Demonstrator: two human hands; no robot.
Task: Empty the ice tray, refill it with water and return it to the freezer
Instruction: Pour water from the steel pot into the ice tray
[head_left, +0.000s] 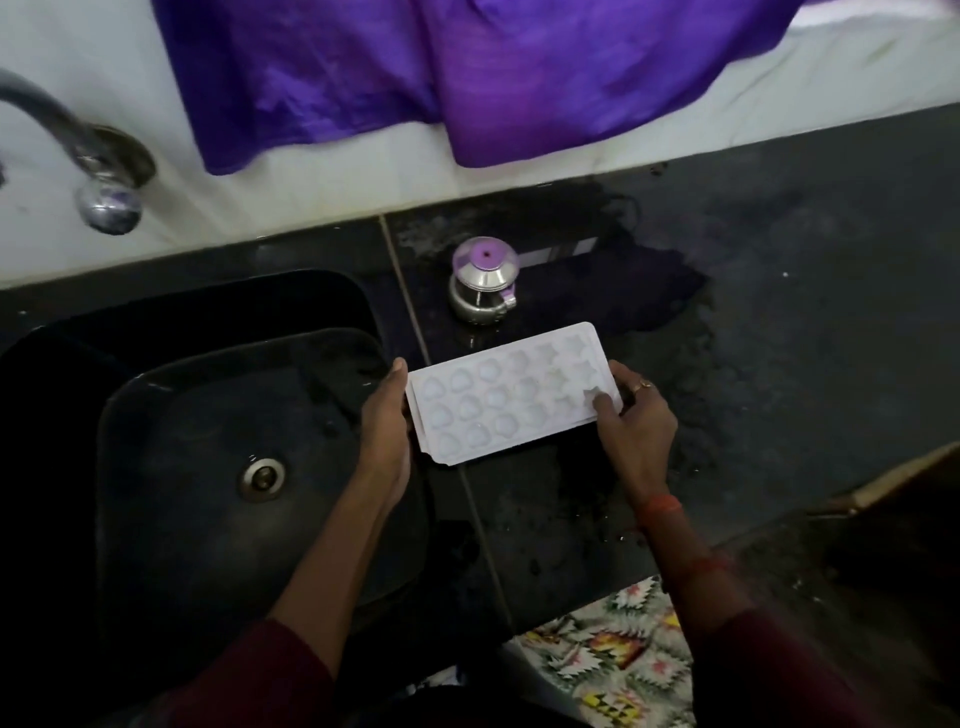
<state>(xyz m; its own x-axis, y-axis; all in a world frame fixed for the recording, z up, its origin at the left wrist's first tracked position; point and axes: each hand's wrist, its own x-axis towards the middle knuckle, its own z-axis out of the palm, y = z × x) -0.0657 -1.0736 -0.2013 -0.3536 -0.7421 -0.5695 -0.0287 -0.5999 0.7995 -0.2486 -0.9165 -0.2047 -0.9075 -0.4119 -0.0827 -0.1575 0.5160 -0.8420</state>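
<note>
Both hands held the ice tray (511, 392) at the counter's (779, 312) left edge; emptying had seemingly not begun.
The left hand (387, 421) curled round its sink-side end, and the right hand (636, 421) pinched the other, thumb on top. The cells looked full. The next move likely called for a twist over the sink (208, 441).

Head view, steeply downward, seemingly close.

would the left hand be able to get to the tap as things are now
Probably not yet: the left hand grips the end of the ice tray. The path over the sink to the tap looks unobstructed otherwise.
</note>
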